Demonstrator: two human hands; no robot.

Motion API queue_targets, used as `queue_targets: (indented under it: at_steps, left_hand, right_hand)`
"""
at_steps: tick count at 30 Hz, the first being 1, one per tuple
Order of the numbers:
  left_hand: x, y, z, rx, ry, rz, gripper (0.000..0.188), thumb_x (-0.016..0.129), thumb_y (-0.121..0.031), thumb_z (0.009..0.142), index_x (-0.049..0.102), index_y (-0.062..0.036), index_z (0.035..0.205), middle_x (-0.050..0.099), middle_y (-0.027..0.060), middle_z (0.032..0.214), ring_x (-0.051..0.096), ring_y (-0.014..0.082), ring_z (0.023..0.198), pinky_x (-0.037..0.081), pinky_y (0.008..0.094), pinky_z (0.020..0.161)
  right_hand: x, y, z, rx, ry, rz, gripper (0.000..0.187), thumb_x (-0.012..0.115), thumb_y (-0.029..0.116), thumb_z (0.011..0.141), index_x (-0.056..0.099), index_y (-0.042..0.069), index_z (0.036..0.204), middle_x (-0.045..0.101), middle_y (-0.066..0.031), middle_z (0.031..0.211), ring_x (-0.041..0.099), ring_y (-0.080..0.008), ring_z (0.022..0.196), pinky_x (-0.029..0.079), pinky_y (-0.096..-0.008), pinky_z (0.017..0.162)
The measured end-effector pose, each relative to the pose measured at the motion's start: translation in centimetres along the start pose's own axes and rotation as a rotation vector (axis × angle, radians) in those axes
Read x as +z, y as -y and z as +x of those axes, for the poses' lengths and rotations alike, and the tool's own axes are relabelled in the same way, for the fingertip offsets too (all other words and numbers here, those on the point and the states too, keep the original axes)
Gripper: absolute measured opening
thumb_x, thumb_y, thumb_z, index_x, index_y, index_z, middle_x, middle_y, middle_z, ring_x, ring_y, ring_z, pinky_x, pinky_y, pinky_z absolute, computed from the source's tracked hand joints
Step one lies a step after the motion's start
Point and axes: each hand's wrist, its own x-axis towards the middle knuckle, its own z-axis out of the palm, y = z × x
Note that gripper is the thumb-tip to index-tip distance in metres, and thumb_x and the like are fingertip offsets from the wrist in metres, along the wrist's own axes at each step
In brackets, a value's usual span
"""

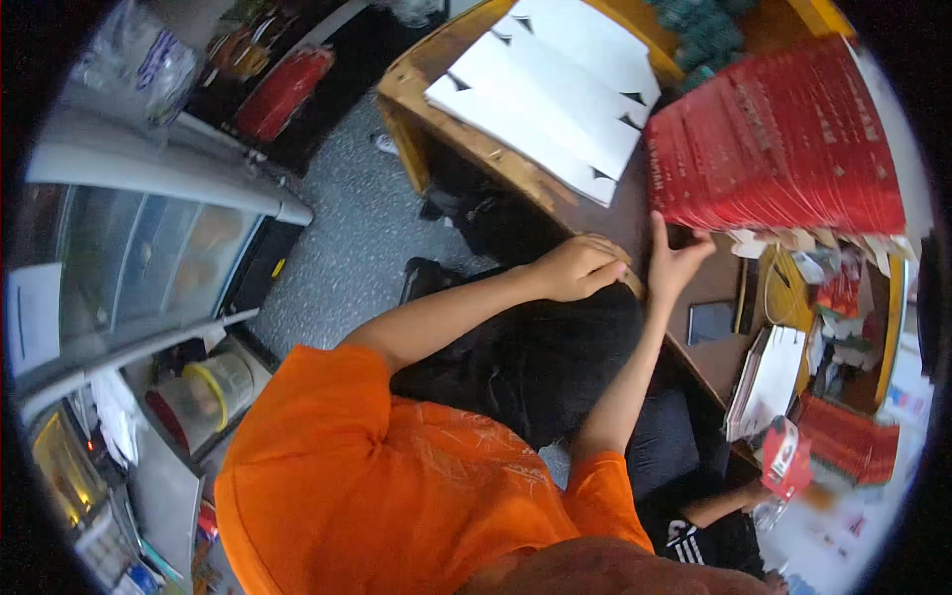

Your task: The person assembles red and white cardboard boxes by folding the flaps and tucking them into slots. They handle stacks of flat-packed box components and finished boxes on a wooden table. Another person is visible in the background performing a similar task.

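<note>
My left hand (579, 269) rests by the front edge of the wooden table (531, 178), its fingers curled in. Whatever it may hold is hidden. To its right, my right hand (672, 266) has thumb and fingers spread apart in a wide curve. Its fingertips reach the lower edge of a tall stack of red printed card packets (773, 139), and I see nothing gripped between them. Left of that stack lies a pile of white sheets (555, 84) with small black marks along its edges.
A dark flat device (711, 322) and a stack of white cards (769, 382) lie farther right. Beside me, another person's hand (759, 493) is at a red packet (785, 456). More red packets (848, 439) stand beyond. On the left is a glass-fronted cabinet (149, 258).
</note>
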Motion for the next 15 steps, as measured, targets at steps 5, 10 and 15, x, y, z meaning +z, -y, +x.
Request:
queue_targets:
  at_steps: [5, 10, 15]
  left_hand:
    - [-0.3, -0.4, -0.6, 0.021, -0.044, -0.044, 0.030, 0.055, -0.014, 0.099, 0.068, 0.0031, 0.079, 0.071, 0.0183, 0.085, 0.069, 0.0358, 0.088, 0.052, 0.0449, 0.081]
    - [0.3, 1.1, -0.6, 0.035, -0.008, 0.076, 0.035, 0.053, -0.020, 0.100, 0.067, 0.0018, 0.078, 0.072, 0.0174, 0.084, 0.068, 0.0358, 0.084, 0.052, 0.0450, 0.078]
    - [1.1, 0.8, 0.2, -0.025, 0.174, 0.149, 0.034, 0.054, -0.031, 0.096, 0.074, -0.0035, 0.091, 0.072, 0.0148, 0.102, 0.064, 0.0312, 0.105, 0.039, 0.0464, 0.104]
  right_hand:
    - [0.3, 0.2, -0.1, 0.014, 0.006, 0.025, 0.070, 0.092, 0.034, 0.075, 0.042, -0.002, 0.109, 0.051, -0.0168, 0.110, 0.051, -0.0290, 0.109, 0.039, -0.0380, 0.101]
    - [0.6, -0.1, 0.0, -0.054, 0.002, -0.017, 0.072, 0.089, 0.037, 0.077, 0.044, -0.005, 0.113, 0.052, -0.0186, 0.110, 0.054, -0.0302, 0.106, 0.043, -0.0381, 0.099]
    - [-0.3, -1.6, -1.3, -0.065, 0.104, -0.218, 0.068, 0.080, 0.034, 0.086, 0.049, -0.013, 0.125, 0.055, -0.0318, 0.126, 0.054, -0.0402, 0.120, 0.043, -0.0436, 0.102]
